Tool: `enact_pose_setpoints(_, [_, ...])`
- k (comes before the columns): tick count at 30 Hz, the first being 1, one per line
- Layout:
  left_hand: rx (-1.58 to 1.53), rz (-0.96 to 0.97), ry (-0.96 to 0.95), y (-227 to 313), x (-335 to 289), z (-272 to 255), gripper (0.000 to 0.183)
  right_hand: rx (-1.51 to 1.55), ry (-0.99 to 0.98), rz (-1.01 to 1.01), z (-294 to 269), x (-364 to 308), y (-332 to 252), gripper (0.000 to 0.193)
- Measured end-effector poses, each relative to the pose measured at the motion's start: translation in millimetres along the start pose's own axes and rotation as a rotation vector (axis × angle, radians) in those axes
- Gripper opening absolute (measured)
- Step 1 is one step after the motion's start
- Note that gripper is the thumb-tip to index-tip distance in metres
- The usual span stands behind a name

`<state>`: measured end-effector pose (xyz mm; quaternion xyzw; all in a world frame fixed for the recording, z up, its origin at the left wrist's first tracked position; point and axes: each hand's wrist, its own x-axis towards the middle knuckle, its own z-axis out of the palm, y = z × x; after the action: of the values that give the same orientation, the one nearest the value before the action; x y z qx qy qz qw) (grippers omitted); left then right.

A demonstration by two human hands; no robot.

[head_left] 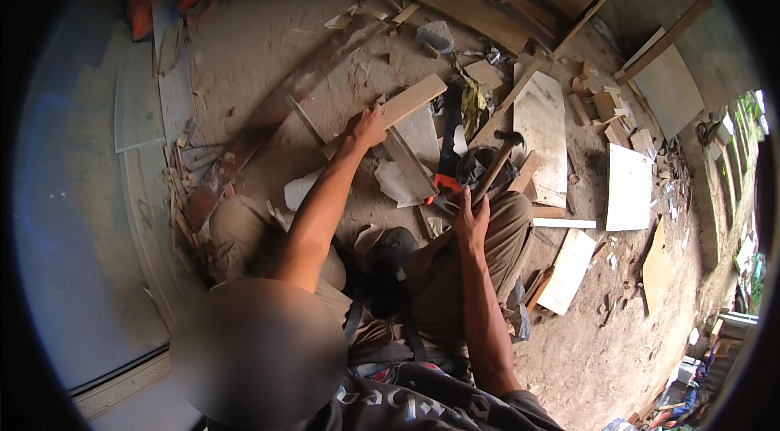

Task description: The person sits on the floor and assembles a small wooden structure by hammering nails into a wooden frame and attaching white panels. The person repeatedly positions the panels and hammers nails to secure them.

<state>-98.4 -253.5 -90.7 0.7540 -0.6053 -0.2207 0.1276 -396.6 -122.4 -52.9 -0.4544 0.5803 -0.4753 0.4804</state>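
Note:
My left hand (370,127) is closed around a flat wooden board (416,99) with a rounded far end. The board slants up to the right, over another narrow wooden piece (410,163) lying crosswise beneath. My right hand (470,221), by my bent right knee, grips the handle of a hammer (492,171), its dark head raised and pointing away from me. Between the hands lies a handsaw with an orange handle (446,182), partly hidden. A dark round bundle (475,164) sits behind the hammer.
Scattered about the dirt floor are a stained white panel (546,134), a white board (629,187) and small wood offcuts (608,102). A long reddish plank (284,102) lies to the left. Glass sheets (136,106) lean at far left, and larger boards (463,4) stand at the back.

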Motion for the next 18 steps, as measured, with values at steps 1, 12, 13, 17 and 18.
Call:
enact_pose_setpoints(1, [-0.015,0.017,-0.019,-1.9,5.8,2.1,0.076,-0.05,-0.002,-0.05,0.7,-2.8,-1.5,0.021])
enact_pose_setpoints(12, [0.018,0.109,0.113,-36.5,3.2,18.8,0.058,-0.473,-0.291,0.002,77.3,-28.3,-77.6,0.037])
enact_pose_setpoints(13, [0.013,0.092,0.103,-35.1,-0.3,16.5,0.056,-0.445,-0.292,-0.03,83.3,-24.8,-75.5,0.042])
enact_pose_setpoints(17, [0.028,0.023,0.039,-24.8,-4.7,8.3,0.051,-0.505,-0.355,-0.062,96.2,-8.4,-55.0,0.051])
enact_pose_setpoints(18, [0.041,0.008,0.017,-20.3,-3.4,7.2,0.05,-0.536,-0.346,-0.08,97.3,-5.7,-50.3,0.052])
